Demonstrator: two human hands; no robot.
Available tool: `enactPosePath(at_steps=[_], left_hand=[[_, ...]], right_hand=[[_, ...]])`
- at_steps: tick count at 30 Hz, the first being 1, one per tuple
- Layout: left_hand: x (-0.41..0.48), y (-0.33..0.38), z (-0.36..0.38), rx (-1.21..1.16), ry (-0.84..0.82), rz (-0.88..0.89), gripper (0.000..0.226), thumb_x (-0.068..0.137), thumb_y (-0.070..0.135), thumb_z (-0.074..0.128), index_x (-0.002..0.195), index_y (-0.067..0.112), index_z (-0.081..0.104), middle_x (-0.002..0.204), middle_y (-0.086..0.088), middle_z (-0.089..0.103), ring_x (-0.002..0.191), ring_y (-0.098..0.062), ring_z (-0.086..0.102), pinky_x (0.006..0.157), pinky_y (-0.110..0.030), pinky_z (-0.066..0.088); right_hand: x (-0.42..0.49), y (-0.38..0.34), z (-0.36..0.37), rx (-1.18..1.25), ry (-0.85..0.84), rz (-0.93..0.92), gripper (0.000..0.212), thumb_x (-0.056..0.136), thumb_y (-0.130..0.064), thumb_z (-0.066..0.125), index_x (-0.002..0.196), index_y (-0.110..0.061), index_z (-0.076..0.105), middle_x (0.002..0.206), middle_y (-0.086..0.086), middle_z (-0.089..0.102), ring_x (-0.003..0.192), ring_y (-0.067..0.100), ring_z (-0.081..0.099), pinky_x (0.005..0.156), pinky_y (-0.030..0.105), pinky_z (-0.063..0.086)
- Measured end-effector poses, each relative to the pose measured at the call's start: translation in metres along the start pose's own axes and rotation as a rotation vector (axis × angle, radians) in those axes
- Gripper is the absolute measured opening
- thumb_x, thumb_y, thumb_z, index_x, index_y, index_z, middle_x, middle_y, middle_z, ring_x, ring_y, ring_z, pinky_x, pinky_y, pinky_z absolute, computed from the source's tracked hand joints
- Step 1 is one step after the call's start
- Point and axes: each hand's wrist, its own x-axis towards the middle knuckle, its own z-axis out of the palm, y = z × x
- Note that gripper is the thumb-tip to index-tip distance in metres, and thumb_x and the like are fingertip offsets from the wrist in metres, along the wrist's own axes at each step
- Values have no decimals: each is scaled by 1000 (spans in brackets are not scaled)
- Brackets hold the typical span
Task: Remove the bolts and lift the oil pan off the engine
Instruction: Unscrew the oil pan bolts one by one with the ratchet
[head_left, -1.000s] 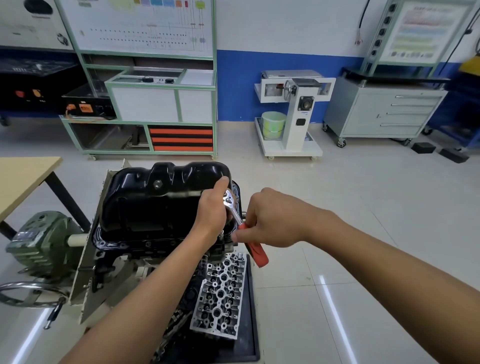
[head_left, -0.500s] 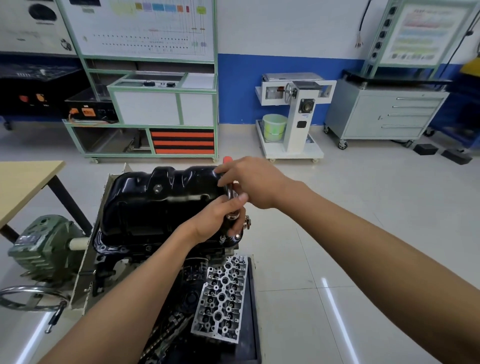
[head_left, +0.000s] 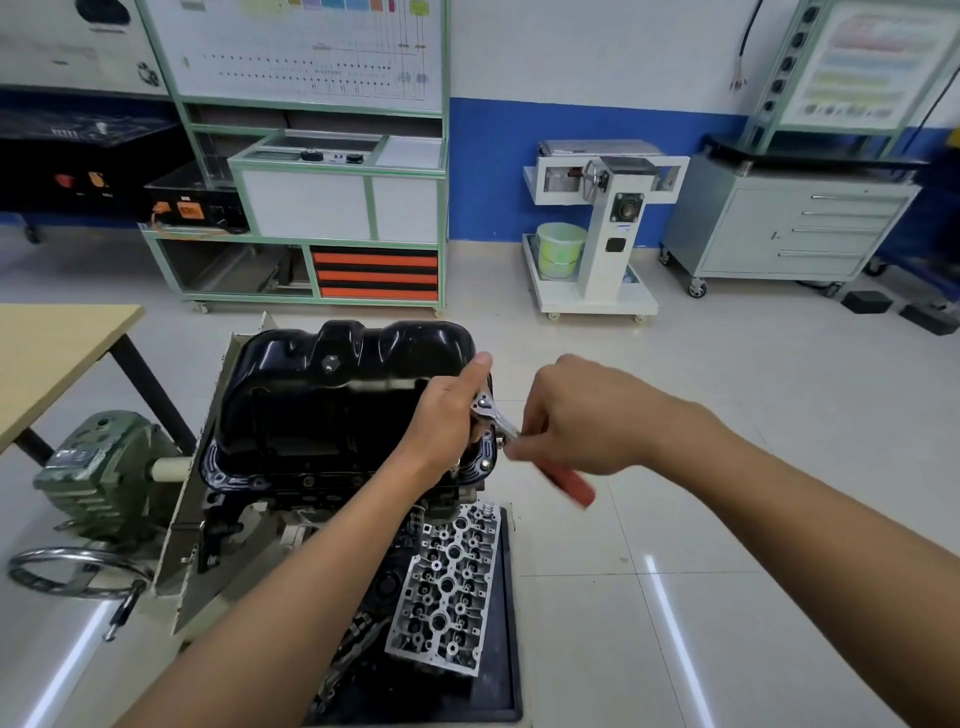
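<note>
A glossy black oil pan (head_left: 332, 400) sits upside up on the engine (head_left: 291, 499), which is mounted on a stand. My left hand (head_left: 447, 421) rests against the pan's right side and steadies the silver head of a ratchet wrench (head_left: 491, 410) at the flange. My right hand (head_left: 582, 421) grips the wrench's red handle (head_left: 571, 486), which points down to the right. Small bolts (head_left: 485, 462) show along the pan's front right flange.
A grey cylinder head (head_left: 447, 587) lies on a black tray (head_left: 498, 675) below the engine. A green gearbox (head_left: 98, 473) and steel handwheel (head_left: 67, 571) sit at left, with a wooden table (head_left: 47, 358) behind. Cabinets and carts line the far wall.
My right hand has swung the wrench handle from over the pan's far right corner back down to the right. My left hand has stayed on the wrench head.
</note>
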Motion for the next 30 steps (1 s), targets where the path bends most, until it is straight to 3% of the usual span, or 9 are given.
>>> enactPosePath(at_steps=[3,7,9,12,15,18,21,24,30], left_hand=[[-4,-1,6,-24,44,33,91,81,72,48,63,-17,42,63,-31,42,66,-31,38,71,-42,32],[-4,1,0,-41,56,45,76,88,57,50,64,-15,44,63,-19,43,63,-30,35,65,-40,32],[-3,5,-6,-19,-30,39,64,92,48,48,62,-8,51,55,-16,45,57,-27,39,61,-37,33],[-2,8,-15,54,-229,32,63,94,48,48,60,-5,55,53,-10,53,56,-25,45,63,-34,37],[-1,7,-16,86,-372,37,75,88,55,52,62,-15,52,54,-9,56,54,-23,47,62,-29,40],[2,7,-19,52,-408,32,63,86,53,53,56,-2,55,52,-15,51,52,-27,45,61,-28,41],[4,6,-24,34,-373,24,60,87,55,52,52,7,51,49,-12,46,50,-23,44,60,-23,43],[4,5,-22,8,-242,11,66,88,63,46,49,9,48,47,-11,43,49,-22,44,58,-23,43],[4,1,-18,12,-21,23,65,92,63,45,47,17,48,51,-12,43,50,-22,42,55,-26,40]], right_hand=[[-3,-17,9,48,-41,-36,57,89,-50,67,48,-13,54,35,-10,44,43,13,45,47,27,33],[1,-13,4,131,-67,-52,48,88,-45,72,56,-10,65,41,-4,48,43,14,41,48,27,35],[4,-6,-4,87,-81,-39,30,86,-41,76,72,-15,76,56,-3,63,51,10,52,54,29,46],[16,3,-11,-107,35,-3,5,86,-29,74,87,-25,77,80,0,67,80,25,63,66,34,51],[38,6,-7,-175,190,-20,23,92,-18,65,104,-34,76,102,3,68,95,28,61,72,33,48],[54,1,1,-142,257,-138,37,90,-7,61,117,-28,74,134,-2,64,117,23,59,87,32,49],[56,1,8,17,242,-220,50,87,6,57,128,-19,69,147,-2,55,131,19,53,102,36,46],[51,10,11,66,270,-223,45,92,1,56,129,-20,67,142,-3,59,125,21,56,100,41,47],[22,14,2,-47,248,-78,19,95,-34,59,96,-25,76,84,-2,72,82,19,56,72,41,54]])
